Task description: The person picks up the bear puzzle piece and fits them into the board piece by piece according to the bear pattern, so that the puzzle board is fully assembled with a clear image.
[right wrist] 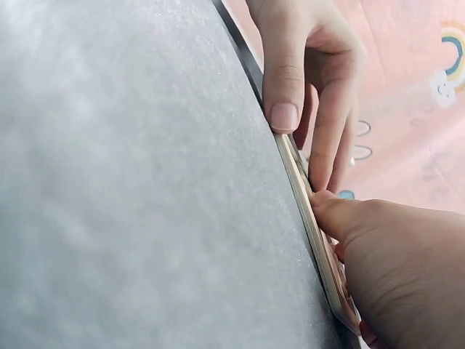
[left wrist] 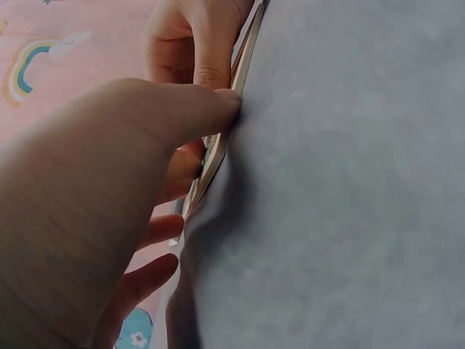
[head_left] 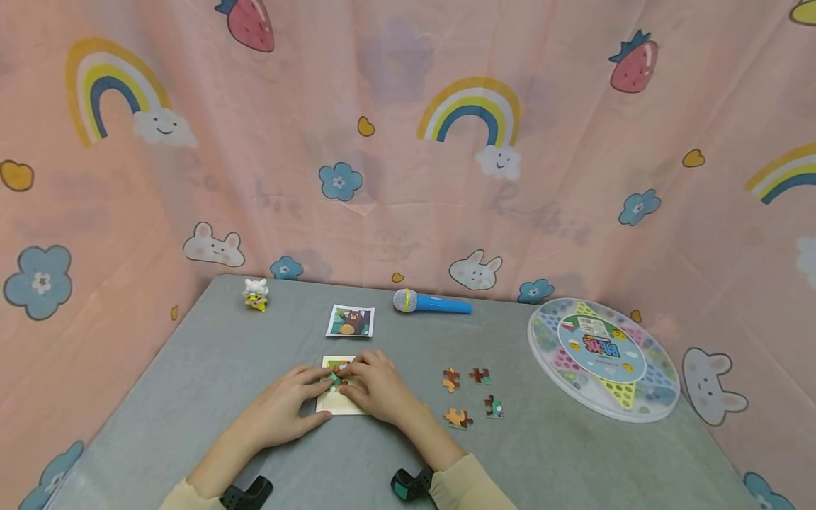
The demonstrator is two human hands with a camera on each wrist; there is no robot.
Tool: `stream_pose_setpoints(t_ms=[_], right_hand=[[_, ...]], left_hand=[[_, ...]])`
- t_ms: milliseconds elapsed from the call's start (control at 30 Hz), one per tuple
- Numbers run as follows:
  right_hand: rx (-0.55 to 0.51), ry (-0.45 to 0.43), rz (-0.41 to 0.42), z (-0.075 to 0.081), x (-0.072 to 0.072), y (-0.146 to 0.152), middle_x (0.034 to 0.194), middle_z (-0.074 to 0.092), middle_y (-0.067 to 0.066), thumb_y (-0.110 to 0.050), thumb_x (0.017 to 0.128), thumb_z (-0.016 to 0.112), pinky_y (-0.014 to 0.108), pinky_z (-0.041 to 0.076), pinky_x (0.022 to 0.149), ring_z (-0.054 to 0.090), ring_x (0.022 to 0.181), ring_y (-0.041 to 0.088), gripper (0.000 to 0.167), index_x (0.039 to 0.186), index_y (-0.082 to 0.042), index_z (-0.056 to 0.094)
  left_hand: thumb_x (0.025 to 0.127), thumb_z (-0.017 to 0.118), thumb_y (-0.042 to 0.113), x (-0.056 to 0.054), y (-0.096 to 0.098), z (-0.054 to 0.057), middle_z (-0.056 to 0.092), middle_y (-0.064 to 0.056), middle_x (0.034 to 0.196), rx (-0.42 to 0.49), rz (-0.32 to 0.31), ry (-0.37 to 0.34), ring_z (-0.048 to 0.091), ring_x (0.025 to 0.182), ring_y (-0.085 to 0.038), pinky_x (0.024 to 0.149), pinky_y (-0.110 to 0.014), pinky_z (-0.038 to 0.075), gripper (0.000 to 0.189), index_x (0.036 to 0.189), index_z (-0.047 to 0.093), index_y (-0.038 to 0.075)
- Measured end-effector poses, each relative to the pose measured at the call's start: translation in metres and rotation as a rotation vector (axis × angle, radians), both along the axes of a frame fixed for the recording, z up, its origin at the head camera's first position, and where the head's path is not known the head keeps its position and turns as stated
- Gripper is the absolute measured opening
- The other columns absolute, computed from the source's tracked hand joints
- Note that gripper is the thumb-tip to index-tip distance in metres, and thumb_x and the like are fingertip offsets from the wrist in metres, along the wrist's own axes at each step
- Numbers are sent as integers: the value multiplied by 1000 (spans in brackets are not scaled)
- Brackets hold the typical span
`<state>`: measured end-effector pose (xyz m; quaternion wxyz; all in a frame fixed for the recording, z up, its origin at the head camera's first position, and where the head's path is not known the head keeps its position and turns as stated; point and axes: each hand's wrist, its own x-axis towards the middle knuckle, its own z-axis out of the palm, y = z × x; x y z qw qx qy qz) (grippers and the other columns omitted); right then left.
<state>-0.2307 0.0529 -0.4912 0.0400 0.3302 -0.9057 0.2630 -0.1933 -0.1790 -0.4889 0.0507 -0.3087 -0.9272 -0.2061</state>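
A small cream puzzle board (head_left: 338, 405) lies flat on the grey table, with colourful pieces in its upper part. From the left, my left hand (head_left: 296, 404) reaches over it, fingers fairly straight and fingertips on a green puzzle piece (head_left: 334, 380); its thumb rests by the board's near left corner. My right hand (head_left: 382, 389) covers the board's right side and pinches a puzzle piece between thumb and index finger, mostly hidden under the fingers. In the right wrist view, the right thumb (right wrist: 330, 207) presses at the top of the board (right wrist: 309, 218). Several loose puzzle pieces (head_left: 457, 418) lie to the right.
Behind the board lies a picture card of a bear (head_left: 350, 321). A blue toy microphone (head_left: 440, 304) is at the back, and a small figurine (head_left: 256, 295) stands at the back left. On the right sits a round board-game case (head_left: 602, 360). A pink curtain (head_left: 395, 234) hangs behind the table.
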Motion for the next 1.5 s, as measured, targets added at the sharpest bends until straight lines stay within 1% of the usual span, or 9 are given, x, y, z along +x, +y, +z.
stream_pose_setpoints(t_ms=[200,433,600,833,900,1033,1167,1367,1500], right_hand=[[-9,3,-1,0,0,0,123,69,2,-31,101,75,41,49,98,58,113,20,23,119,-19,80],[-2,-4,-4,-1,0,0,123,69,1,-31,101,75,40,49,98,58,113,20,23,120,-18,80],[5,-33,5,2,-2,1,125,68,2,-30,101,75,39,48,98,57,113,20,25,122,-18,79],[-83,-82,37,13,-5,10,112,69,6,-19,99,77,30,49,87,56,103,19,25,122,-10,77],[-101,-99,33,17,-6,15,111,68,7,-17,99,76,30,48,85,54,102,20,24,121,-8,77],[-118,-107,3,25,-7,30,114,67,10,-18,101,75,41,51,91,55,109,25,26,125,-7,75],[-126,-109,-70,31,-10,54,120,66,9,-19,101,75,51,54,98,57,116,28,29,128,-8,74],[-155,-111,-197,33,-16,101,121,68,10,-17,99,77,54,53,102,59,119,30,30,126,-5,75],[-177,-79,-242,26,-20,134,118,69,12,-16,99,78,56,53,101,62,116,32,29,125,-4,75]], left_hand=[[96,79,29,1,1,0,61,-15,150,-9,-41,0,55,140,-38,110,-57,50,56,144,66,1],[99,76,29,0,1,-2,57,-14,156,-12,-40,-39,49,147,-39,114,-58,47,57,148,62,2],[100,74,29,0,1,-3,54,-13,158,-10,-50,-44,48,148,-37,114,-57,47,56,148,62,1],[102,72,29,-1,2,-2,51,-14,161,-20,-43,-65,45,151,-38,117,-58,44,57,151,59,2],[102,72,28,-1,3,-1,50,-14,162,-22,-40,-75,44,151,-39,117,-58,43,57,151,58,1],[103,71,28,-1,2,-1,48,-13,164,-34,-35,-100,42,152,-39,118,-58,43,57,151,58,1],[104,70,28,0,1,-1,45,-12,166,-47,-37,-116,40,153,-39,118,-58,42,57,152,56,1],[104,70,27,2,0,-3,45,-14,165,-32,-45,-104,41,153,-40,118,-59,42,57,152,56,0],[104,70,27,2,-1,-3,45,-15,165,-25,-40,-113,42,152,-41,117,-59,43,57,152,56,0]])
